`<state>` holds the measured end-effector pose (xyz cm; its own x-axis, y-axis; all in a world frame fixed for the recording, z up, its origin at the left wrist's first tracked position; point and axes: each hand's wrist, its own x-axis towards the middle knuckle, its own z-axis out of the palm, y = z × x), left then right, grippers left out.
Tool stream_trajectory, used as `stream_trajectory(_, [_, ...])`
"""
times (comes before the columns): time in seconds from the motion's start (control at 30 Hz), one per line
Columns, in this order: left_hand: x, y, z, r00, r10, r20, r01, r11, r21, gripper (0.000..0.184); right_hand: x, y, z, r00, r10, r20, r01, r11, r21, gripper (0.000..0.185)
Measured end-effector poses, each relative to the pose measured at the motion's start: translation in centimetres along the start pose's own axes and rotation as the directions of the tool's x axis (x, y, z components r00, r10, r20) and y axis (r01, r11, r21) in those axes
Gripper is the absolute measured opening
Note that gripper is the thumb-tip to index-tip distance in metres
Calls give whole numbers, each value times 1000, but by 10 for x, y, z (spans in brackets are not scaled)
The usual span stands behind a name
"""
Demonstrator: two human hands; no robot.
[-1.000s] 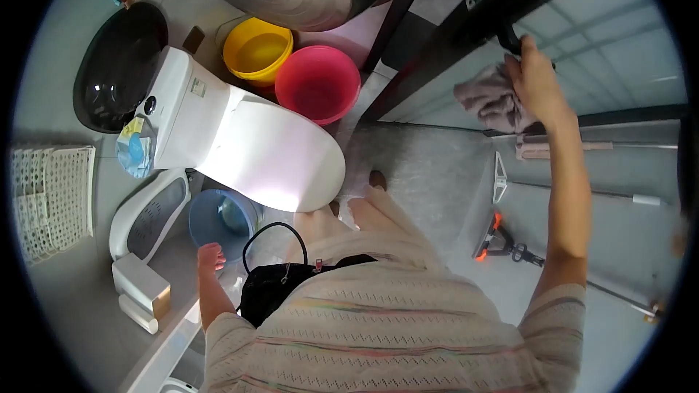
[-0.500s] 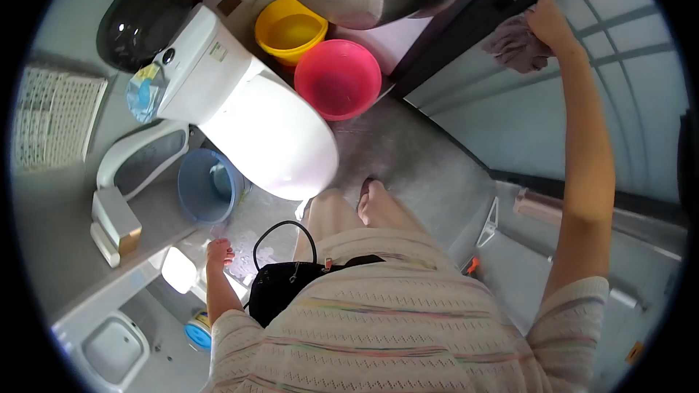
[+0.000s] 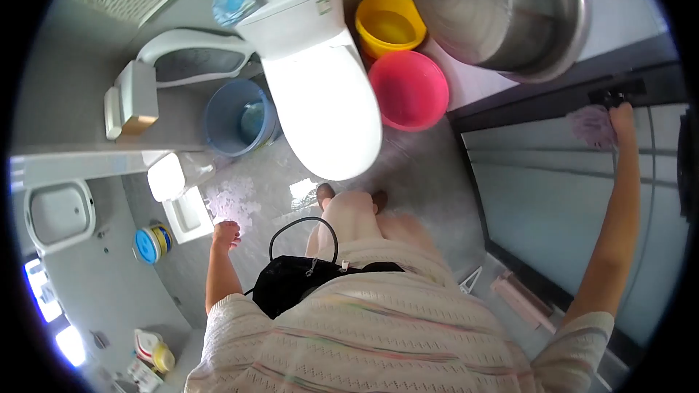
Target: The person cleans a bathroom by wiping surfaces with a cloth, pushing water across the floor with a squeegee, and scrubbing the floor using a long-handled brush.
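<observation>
My right hand [image 3: 621, 118] is at the dark frame of the glass door [image 3: 553, 204], closed on a crumpled greyish-purple cloth [image 3: 591, 126]. The cloth hangs beside the black door handle [image 3: 616, 93]; I cannot tell whether it touches it. My left hand [image 3: 227, 234] hangs over the floor near a white rectangular bin [image 3: 186, 215], its fingers curled with nothing visible in them. A black bag [image 3: 298, 284] with a looped strap rests at my waist.
A white toilet [image 3: 320, 102] stands ahead, with a blue bucket [image 3: 237, 116] on its left. On its right are a yellow bucket [image 3: 389, 23] and a pink bucket [image 3: 409, 91]. A large steel pot [image 3: 539, 22] sits on a ledge. A pink box [image 3: 521, 300] lies by the door.
My view has turned, and the toilet and buckets sit further right. My right hand, still with the cloth, appears lower and further right. My left hand stays low at my side.
</observation>
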<state>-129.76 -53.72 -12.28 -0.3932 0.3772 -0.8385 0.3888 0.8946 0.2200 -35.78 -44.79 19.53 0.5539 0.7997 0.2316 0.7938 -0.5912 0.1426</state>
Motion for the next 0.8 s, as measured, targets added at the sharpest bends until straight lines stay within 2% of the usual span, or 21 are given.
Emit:
stream_trajectory(0.07, [1, -20, -5, 1000, -15, -10, 14, 999, -43, 16, 37, 56, 37, 995, -96, -37, 91, 988, -124, 28])
stream_trajectory(0.13, [6, -34, -13, 999, -31, -22, 30, 998, -63, 13, 21, 15, 12, 1000, -23, 3, 24, 999, -42, 28])
stream_trajectory(0.3, [-10, -69, -34, 992, -108, -66, 99, 987, -127, 15, 64, 88, 59, 988, -154, 11, 152, 959, -240, 26])
stream_trajectory(0.4, [-10, -95, -46, 991, -123, -57, 107, 967, -233, 18, 60, 70, 50, 981, -181, 74, 196, 923, -332, 27])
stream_trajectory(0.47, [-6, -122, -55, 987, -141, -72, 119, 959, -256, 22, 37, 44, 41, 994, -103, -35, 84, 933, -350, 33])
stream_trajectory(0.5, [-8, -132, -61, 984, -155, -86, 128, 958, -257, 23, 21, 26, 38, 989, -92, -112, 53, 947, -316, 32])
stream_trajectory(0.53, [-11, -141, -64, 981, -169, -98, 139, 956, -258, 25, 4, 0, 40, 976, -122, -181, 84, 976, -203, 32])
stream_trajectory(0.6, [-14, -161, -66, 972, -207, -108, 168, 942, -292, 27, -35, -57, 61, 948, -196, -250, 230, 966, 115, 32])
stream_trajectory(0.67, [-16, -188, -68, 966, -235, -109, 187, 925, -331, 28, -79, -131, 85, 949, -261, -175, 311, 853, 420, 34])
stream_trajectory(0.7, [-18, -197, -68, 966, -225, -124, 171, 923, -343, 29, -105, -172, 99, 943, -312, -119, 328, 800, 502, 36])
stream_trajectory(0.73, [-21, -204, -67, 966, -217, -138, 156, 921, -356, 30, -123, -199, 121, 933, -358, -32, 316, 773, 551, 33])
stream_trajectory(0.77, [-26, -212, -64, 966, -211, -151, 143, 919, -369, 31, -149, -244, 124, 905, -424, -30, 376, 766, 521, 27])
stream_trajectory(0.8, [-32, -217, -62, 962, -218, -163, 139, 908, -395, 32, -167, -279, 130, 860, -510, -16, 471, 780, 412, 23])
